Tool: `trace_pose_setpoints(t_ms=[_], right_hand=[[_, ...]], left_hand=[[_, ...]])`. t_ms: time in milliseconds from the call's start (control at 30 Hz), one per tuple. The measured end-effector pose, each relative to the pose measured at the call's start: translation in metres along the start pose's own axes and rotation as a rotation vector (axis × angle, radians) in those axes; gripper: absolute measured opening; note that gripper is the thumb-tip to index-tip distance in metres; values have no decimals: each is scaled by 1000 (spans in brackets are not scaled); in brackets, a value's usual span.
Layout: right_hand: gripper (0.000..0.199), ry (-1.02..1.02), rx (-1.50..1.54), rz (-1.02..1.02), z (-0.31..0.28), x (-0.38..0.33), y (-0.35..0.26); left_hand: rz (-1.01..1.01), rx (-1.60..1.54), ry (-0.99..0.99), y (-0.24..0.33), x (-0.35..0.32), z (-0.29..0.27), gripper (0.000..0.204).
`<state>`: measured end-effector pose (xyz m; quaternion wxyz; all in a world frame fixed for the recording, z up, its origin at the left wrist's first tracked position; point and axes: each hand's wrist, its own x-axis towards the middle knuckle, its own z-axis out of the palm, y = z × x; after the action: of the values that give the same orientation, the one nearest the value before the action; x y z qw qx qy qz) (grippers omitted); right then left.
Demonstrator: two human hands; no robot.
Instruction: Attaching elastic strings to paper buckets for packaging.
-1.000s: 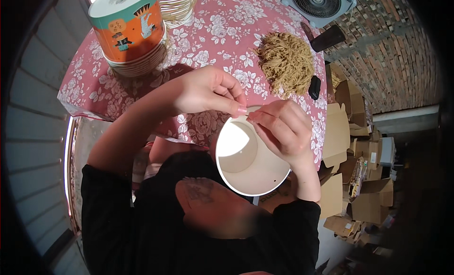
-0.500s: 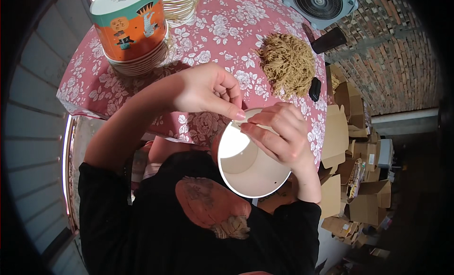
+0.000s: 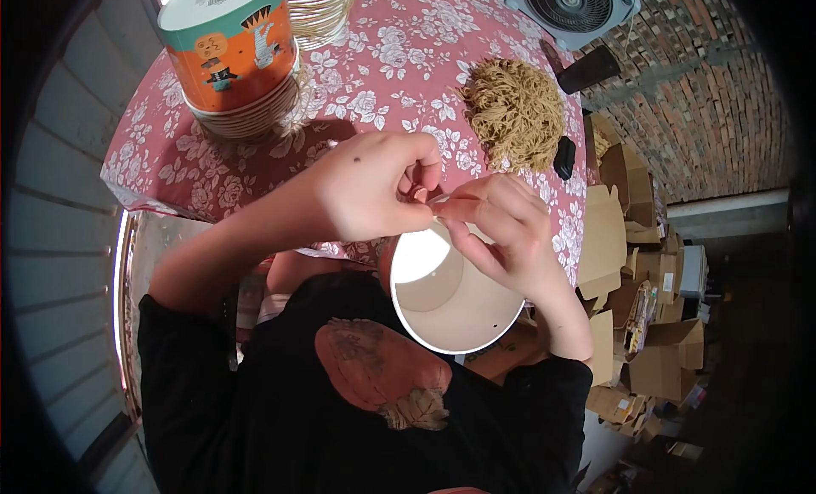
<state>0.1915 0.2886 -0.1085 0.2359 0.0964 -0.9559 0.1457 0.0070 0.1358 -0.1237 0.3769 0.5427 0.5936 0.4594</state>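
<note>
A round paper bucket [image 3: 455, 315], white inside, tilts with its mouth facing up in front of my chest. A small dark hole shows in its wall near the lower right rim. Above its far rim my left hand [image 3: 378, 188] is closed, thumb and fingers pinched together. My right hand [image 3: 510, 226] meets it there, its thumb and fingers also pinching. Something small and pale lies between the fingertips, too covered to make out. Beyond the hands, a tangled heap of tan cords [image 3: 514, 113] rests on the table.
Upside-down stacked orange-and-green buckets [image 3: 225, 60] stand at far left, beside a stack of pale-rimmed ones [image 3: 321, 16]. The table wears a pink floral cloth [image 3: 399, 60]. A small black object [image 3: 564, 158], a dark cylinder [image 3: 589, 70] and a fan [image 3: 571, 5] are at right, with cardboard boxes [image 3: 667, 349] beyond.
My fingertips have lifted slightly off the bucket's far rim and come together. My left hand has turned, its back now showing more. The bucket has barely moved.
</note>
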Motion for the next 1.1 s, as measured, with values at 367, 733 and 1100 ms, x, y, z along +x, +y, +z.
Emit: trace_pose_setpoints(t_ms=[367, 733, 1100], right_hand=[[14, 42, 349, 389, 6, 5, -1], [14, 63, 361, 419, 6, 4, -1], [10, 58, 402, 367, 5, 0, 2]], left_hand=[[105, -245, 339, -30, 1, 38, 23], [111, -245, 474, -37, 5, 58, 26], [254, -464, 522, -36, 14, 57, 27]])
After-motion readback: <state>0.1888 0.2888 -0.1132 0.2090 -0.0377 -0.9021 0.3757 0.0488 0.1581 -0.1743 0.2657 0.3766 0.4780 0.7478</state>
